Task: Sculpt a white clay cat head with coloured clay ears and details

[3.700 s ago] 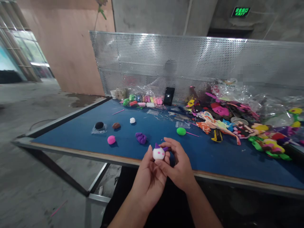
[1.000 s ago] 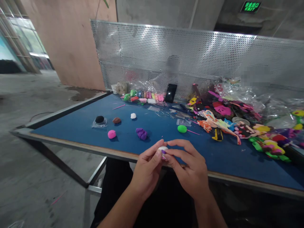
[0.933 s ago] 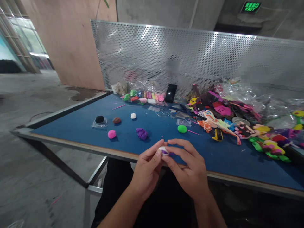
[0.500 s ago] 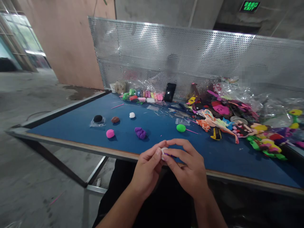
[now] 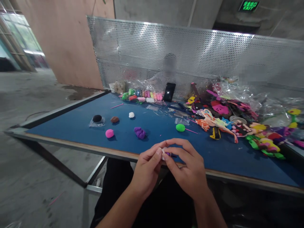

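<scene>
My left hand (image 5: 148, 167) and my right hand (image 5: 187, 167) meet at the table's front edge, fingertips pinched on a small piece of white clay (image 5: 163, 154). A bit of purple clay (image 5: 168, 154) shows beside it, partly hidden by the right fingers. Beyond my hands, on the blue tabletop, lies a purple lump of clay (image 5: 139, 133) with a folded surface. To its left sits a pink clay ball (image 5: 109, 133). On the right a green clay ball (image 5: 180, 127) has a pink stick (image 5: 191, 131) poking out of it.
Farther back are a white lump (image 5: 131, 115), a brown lump (image 5: 115, 119) and a black lump (image 5: 97, 118) on plastic. Bagged clay pieces (image 5: 142, 94) and a phone (image 5: 169, 91) stand near the perforated metal screen (image 5: 133, 47). Colourful clay figures (image 5: 209, 117) pile up at right.
Both hands stay in nearly the same place, still pinching the white clay. A little more of the purple piece shows between the fingers. The view has shifted slightly.
</scene>
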Motion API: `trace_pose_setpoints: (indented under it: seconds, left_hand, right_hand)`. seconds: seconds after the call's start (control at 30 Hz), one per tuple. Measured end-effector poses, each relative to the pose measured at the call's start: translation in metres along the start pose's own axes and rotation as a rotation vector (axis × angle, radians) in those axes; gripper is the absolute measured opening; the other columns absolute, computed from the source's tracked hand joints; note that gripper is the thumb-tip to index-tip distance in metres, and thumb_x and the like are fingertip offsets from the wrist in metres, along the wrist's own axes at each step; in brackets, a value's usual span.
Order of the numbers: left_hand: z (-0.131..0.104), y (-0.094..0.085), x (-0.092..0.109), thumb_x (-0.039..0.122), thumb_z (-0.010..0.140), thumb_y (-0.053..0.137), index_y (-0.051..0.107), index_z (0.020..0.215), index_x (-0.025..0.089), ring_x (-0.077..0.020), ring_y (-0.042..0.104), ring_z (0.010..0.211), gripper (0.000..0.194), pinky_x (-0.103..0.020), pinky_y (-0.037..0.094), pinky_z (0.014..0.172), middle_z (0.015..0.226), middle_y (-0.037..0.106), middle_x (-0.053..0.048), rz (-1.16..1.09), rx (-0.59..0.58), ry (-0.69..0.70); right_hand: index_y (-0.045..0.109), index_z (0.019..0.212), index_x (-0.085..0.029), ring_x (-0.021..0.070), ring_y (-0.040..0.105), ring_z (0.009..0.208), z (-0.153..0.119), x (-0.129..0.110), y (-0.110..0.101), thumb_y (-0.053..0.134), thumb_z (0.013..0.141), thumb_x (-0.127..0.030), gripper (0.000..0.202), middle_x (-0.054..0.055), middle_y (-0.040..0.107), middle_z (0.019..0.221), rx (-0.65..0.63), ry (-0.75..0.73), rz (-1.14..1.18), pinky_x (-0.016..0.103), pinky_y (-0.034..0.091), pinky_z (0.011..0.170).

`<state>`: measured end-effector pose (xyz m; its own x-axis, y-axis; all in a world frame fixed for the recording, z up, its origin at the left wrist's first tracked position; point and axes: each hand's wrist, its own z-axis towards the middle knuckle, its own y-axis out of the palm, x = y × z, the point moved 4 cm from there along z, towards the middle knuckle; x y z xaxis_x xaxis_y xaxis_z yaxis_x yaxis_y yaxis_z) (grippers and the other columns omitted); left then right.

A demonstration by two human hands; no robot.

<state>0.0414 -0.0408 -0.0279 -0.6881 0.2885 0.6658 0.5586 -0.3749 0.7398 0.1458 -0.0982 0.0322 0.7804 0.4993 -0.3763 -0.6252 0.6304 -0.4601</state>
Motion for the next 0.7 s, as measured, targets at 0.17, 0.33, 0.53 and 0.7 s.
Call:
trace_pose_setpoints:
  seconds: [0.17, 0.33, 0.53, 0.7]
  left_hand:
    - [-0.0002, -0.0027, 0.0028, 0.027, 0.083, 0.075, 0.079, 0.104, 0.018, -0.0164, 0.068, 0.100, 0.023, -0.021, 0.053, 0.085, 0.118, 0.073, -0.009, 0.007, 0.047, 0.040]
    - [-0.0002, -0.0021, 0.0043, 0.026, 0.084, 0.074, 0.078, 0.105, 0.019, -0.0164, 0.067, 0.104, 0.022, -0.020, 0.052, 0.087, 0.125, 0.070, -0.009, 0.023, 0.026, 0.073]
    - [0.0007, -0.0021, 0.0028, 0.025, 0.084, 0.074, 0.078, 0.105, 0.018, -0.0119, 0.068, 0.090, 0.022, -0.019, 0.053, 0.084, 0.118, 0.073, -0.009, -0.016, 0.043, 0.037]
    - [0.0012, -0.0035, 0.0021, 0.024, 0.084, 0.074, 0.078, 0.105, 0.017, -0.0130, 0.068, 0.091, 0.022, -0.020, 0.054, 0.084, 0.104, 0.076, -0.008, -0.044, 0.032, 0.038]
  right_hand:
    - [0.069, 0.097, -0.024, 0.0220, 0.065, 0.101, 0.0006, -0.0040, 0.0008, 0.067, 0.087, -0.015, 0.014, 0.006, 0.069, 0.108, 0.021, -0.026, -0.035, 0.041, 0.053, 0.088]
    - [0.066, 0.094, -0.023, 0.0223, 0.065, 0.098, 0.0019, -0.0048, 0.0039, 0.067, 0.086, -0.012, 0.014, 0.006, 0.070, 0.103, 0.049, -0.086, -0.084, 0.043, 0.051, 0.087]
    - [0.067, 0.099, -0.022, 0.0222, 0.064, 0.098, -0.0001, -0.0044, 0.0028, 0.069, 0.085, -0.011, 0.018, 0.007, 0.070, 0.103, 0.060, -0.096, -0.058, 0.043, 0.051, 0.088]
    - [0.070, 0.096, -0.021, 0.0210, 0.065, 0.098, -0.0009, -0.0035, 0.0009, 0.068, 0.087, -0.011, 0.013, 0.007, 0.069, 0.105, 0.050, -0.082, -0.014, 0.040, 0.052, 0.085]
